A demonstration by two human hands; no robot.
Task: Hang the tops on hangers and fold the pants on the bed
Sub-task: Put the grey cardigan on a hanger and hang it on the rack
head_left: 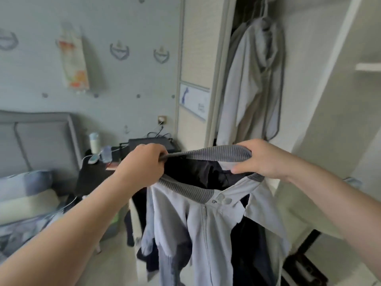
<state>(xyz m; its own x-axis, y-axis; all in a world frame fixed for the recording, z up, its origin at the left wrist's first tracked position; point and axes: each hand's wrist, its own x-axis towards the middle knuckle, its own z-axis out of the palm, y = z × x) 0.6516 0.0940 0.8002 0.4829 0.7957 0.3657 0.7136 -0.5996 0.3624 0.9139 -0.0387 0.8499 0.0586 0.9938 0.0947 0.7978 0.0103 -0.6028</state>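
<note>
Grey ribbed collar of a pale zip-up jacket (206, 219) is stretched open between both hands, held up in front of the open wardrobe (321, 83). Left hand (144, 166) is fisted on the collar's left end; right hand (266, 157) pinches the right end, fingers curled. Another pale top (251, 85) hangs inside. The bed (26, 201) lies far left.

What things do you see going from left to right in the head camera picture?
Gray headboard → wall picture → white bottle → left hand → jacket collar → right hand → white shelf.
</note>
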